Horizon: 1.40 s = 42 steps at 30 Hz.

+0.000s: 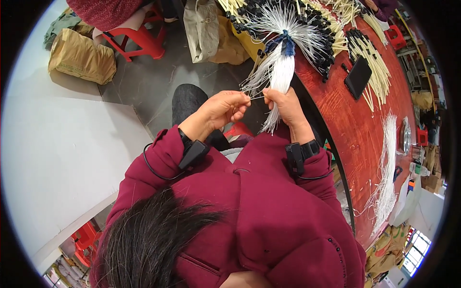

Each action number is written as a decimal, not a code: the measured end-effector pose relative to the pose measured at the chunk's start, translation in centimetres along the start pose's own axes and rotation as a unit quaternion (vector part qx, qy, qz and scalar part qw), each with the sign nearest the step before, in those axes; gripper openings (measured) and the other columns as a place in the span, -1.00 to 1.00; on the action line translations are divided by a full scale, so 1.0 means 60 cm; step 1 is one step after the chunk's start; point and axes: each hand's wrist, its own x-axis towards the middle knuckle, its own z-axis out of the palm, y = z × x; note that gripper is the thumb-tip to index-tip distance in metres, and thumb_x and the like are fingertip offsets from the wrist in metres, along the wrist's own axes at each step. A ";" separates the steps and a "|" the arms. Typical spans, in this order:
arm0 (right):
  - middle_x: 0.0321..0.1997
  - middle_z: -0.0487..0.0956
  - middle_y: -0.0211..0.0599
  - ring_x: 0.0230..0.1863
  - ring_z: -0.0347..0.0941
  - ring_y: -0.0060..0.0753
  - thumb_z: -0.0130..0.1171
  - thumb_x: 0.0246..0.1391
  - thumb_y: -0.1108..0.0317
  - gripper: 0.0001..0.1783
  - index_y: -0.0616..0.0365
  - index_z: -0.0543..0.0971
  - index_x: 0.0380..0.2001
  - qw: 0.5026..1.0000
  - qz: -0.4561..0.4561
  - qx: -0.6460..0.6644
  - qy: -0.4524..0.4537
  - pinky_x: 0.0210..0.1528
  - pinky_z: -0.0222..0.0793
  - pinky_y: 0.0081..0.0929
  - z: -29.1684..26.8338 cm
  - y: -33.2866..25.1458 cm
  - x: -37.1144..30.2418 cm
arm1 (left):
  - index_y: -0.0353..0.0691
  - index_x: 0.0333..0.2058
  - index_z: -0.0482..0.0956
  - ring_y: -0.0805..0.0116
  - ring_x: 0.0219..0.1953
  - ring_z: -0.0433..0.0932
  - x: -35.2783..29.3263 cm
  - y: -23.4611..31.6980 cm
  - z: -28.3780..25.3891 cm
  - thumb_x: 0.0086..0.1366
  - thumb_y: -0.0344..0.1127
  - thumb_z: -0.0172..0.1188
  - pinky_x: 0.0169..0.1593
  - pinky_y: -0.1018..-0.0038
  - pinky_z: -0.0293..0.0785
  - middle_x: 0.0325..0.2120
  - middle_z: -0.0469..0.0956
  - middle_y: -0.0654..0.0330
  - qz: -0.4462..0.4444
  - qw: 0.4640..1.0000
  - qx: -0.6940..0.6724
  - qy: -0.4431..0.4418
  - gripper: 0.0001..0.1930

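Strands of white cord, bound by a blue tie, reach past the edge of the table. The right hand grips their lower part; the left hand pinches what seems one thin thread, too fine to be sure. A black phone and pale sticks lie farther right.

The head-worn fisheye view faces steeply down from above: hair and maroon coat lie closest, the left hand and right hand farther off above centre, the red table curving down the right side
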 end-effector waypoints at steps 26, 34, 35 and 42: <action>-0.62 0.48 -0.42 -0.63 0.34 -0.62 0.16 0.02 0.33 -0.83 0.19 0.53 -0.54 0.999 -0.012 0.039 -0.018 -0.54 0.22 -0.64 0.005 0.006 -0.002 | -0.20 -0.46 0.46 0.59 -0.71 0.37 -0.007 -0.007 -0.001 0.24 -0.21 0.16 -0.64 0.65 0.22 -0.71 0.40 0.39 0.144 0.937 0.304 0.097 -0.80; -0.49 0.55 -0.36 -0.48 0.47 -0.55 0.17 0.08 0.27 -0.79 0.22 0.54 -0.43 0.990 -0.008 0.135 -0.027 -0.39 0.33 -0.64 0.017 0.001 -0.009 | -0.21 -0.41 0.47 0.64 -0.71 0.29 -0.010 0.006 -0.039 0.25 -0.20 0.13 -0.61 0.69 0.19 -0.69 0.37 0.42 0.149 0.931 0.051 0.331 -0.80; -0.47 0.55 -0.35 -0.46 0.49 -0.54 0.18 0.09 0.26 -0.78 0.22 0.54 -0.41 0.989 -0.004 0.144 -0.044 -0.36 0.34 -0.63 0.016 0.001 -0.008 | -0.21 -0.41 0.47 0.64 -0.71 0.29 -0.010 0.000 -0.037 0.25 -0.20 0.13 -0.61 0.69 0.19 -0.69 0.37 0.42 0.149 0.930 0.051 0.331 -0.80; -0.47 0.57 -0.33 -0.43 0.50 -0.53 0.18 0.08 0.27 -0.79 0.22 0.56 -0.42 0.986 0.007 0.163 -0.028 -0.35 0.34 -0.63 0.022 0.000 -0.011 | -0.22 -0.37 0.48 0.68 -0.65 0.29 -0.021 -0.027 0.031 0.24 -0.25 0.15 -0.60 0.72 0.17 -0.59 0.45 0.37 0.094 0.930 0.354 0.026 -0.84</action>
